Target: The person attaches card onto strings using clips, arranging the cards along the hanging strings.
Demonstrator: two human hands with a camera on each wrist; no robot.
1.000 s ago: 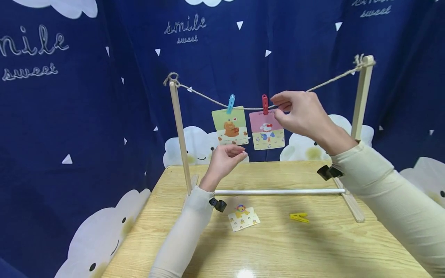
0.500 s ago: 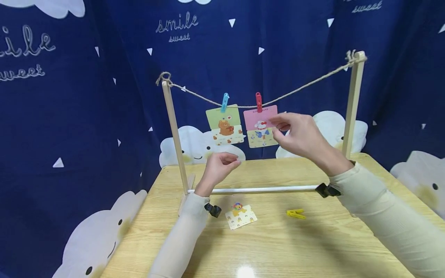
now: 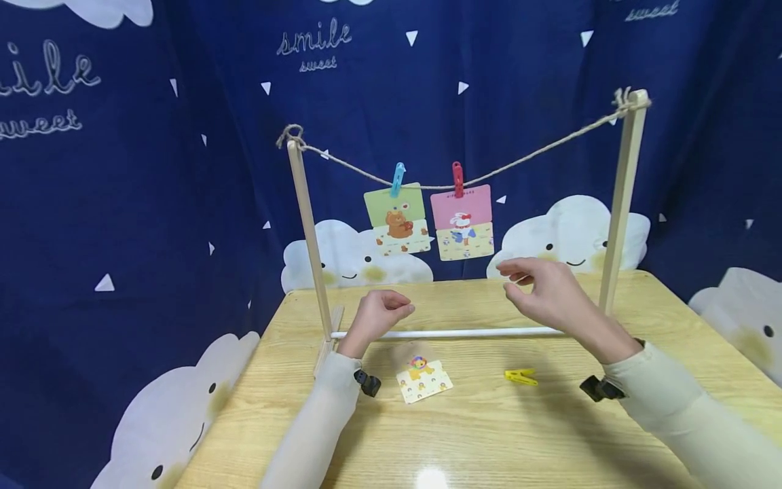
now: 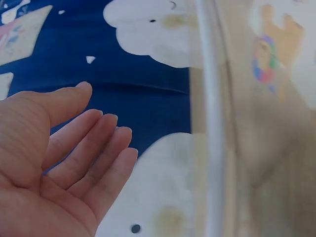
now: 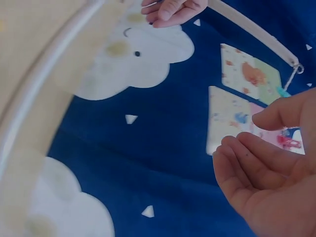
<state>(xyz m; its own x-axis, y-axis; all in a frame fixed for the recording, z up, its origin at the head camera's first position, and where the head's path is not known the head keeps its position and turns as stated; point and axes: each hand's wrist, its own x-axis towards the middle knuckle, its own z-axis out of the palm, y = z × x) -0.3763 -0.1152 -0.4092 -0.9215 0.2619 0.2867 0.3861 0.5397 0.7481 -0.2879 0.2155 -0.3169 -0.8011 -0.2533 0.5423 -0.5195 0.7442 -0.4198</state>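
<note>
Two cards hang from a string [image 3: 537, 151] in the head view. A light blue clothespin [image 3: 398, 179] clips the green bear card [image 3: 397, 221]; a red clothespin [image 3: 457, 180] clips the pink rabbit card [image 3: 464, 224]. Below and right of the rabbit card, my right hand [image 3: 550, 292] is in the air with relaxed fingers and nothing between them. My left hand [image 3: 375, 316], fingers loosely bent and holding nothing, hovers above a lion card [image 3: 423, 380] lying on the table. Right of that card lies a yellow clothespin [image 3: 520, 376].
Wooden posts stand at left [image 3: 309, 238] and right [image 3: 623, 204], holding the string's ends. A white rod [image 3: 464, 333] runs low between them, behind the lion card. Past the wooden table [image 3: 489, 435] hangs a dark blue curtain [image 3: 201, 204] with cloud prints.
My right hand has come down from beside the red clothespin, away from the string and rabbit card. My left hand has lowered a little too. Both cards stay hanging.
</note>
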